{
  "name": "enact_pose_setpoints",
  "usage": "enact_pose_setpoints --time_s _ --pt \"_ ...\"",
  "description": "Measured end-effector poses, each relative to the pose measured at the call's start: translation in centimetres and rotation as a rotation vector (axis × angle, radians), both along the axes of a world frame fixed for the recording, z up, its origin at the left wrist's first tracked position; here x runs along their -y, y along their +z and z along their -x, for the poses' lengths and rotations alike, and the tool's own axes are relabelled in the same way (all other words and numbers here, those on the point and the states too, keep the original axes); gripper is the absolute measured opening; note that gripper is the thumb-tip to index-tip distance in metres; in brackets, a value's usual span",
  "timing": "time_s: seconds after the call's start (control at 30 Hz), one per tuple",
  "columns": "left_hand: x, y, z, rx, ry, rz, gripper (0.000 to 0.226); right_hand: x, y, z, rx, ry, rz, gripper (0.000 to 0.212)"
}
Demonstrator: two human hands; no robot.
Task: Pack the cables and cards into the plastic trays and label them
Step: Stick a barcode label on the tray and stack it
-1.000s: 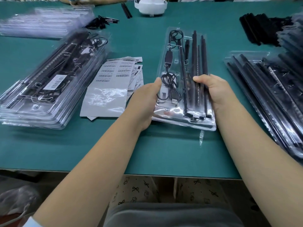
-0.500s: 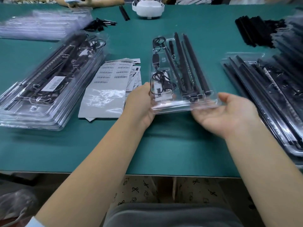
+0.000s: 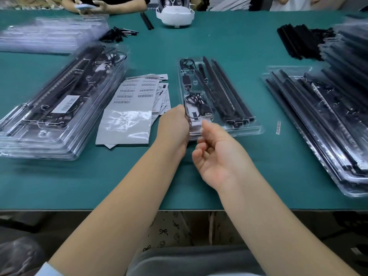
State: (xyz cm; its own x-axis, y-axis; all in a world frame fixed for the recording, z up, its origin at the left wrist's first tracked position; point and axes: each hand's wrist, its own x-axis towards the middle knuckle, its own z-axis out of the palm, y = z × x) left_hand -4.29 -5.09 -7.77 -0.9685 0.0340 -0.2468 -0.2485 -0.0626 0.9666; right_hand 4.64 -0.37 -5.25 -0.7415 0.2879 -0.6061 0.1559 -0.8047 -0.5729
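Observation:
A clear plastic tray [image 3: 256, 130] lies in the middle of the green table, its long side pointing away from me. It holds a coiled black cable with a USB plug [image 3: 196, 105] on its left and several long black rods [image 3: 225, 90] on its right. My left hand [image 3: 175, 126] grips the tray's near left edge. My right hand [image 3: 217, 156] is palm up just before the tray's near edge, fingers loosely curled, its fingertips blurred at the rim; I see nothing in it. A sheet of barcode labels [image 3: 132, 92] lies left of the tray.
A stack of packed, labelled trays [image 3: 59, 100] sits at the left, and filled trays [image 3: 328, 120] at the right. Empty trays [image 3: 49, 34], loose black rods [image 3: 298, 38] and a white headset [image 3: 175, 16] stand at the back. A small clear strip [image 3: 278, 127] lies right of the tray.
The tray's near end has come down onto the table. My right hand has left the tray's near right corner and moved left to the near edge, close to my left hand.

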Motion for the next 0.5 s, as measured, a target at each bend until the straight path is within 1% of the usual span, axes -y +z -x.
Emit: enact_pose_setpoints --time_s 0.1,0.23,0.33,0.37,0.43,0.5 --pt "-0.1 0.4 -0.1 -0.010 -0.059 0.024 0.033 -0.2 0.0 0.6 0.011 -0.071 -0.003 0.018" --pt "0.0 0.9 0.0 0.077 -0.045 -0.139 0.031 -0.2 0.2 1.0 0.018 -0.084 0.004 0.021" --pt "0.1 1.1 -0.2 0.096 -0.075 -0.150 0.029 -0.2 0.2 1.3 0.007 -0.110 0.010 0.022" --pt "0.2 1.2 -0.3 0.105 -0.112 -0.172 0.028 -0.3 0.2 1.4 -0.002 -0.117 0.021 0.021" --pt "0.9 1.4 -0.5 0.119 -0.255 -0.205 0.025 -0.5 0.2 1.4 -0.022 -0.117 0.051 0.020" --pt "1.5 1.4 -0.8 0.108 -0.431 -0.144 0.024 -0.8 0.2 1.3 -0.043 -0.097 0.063 0.019"
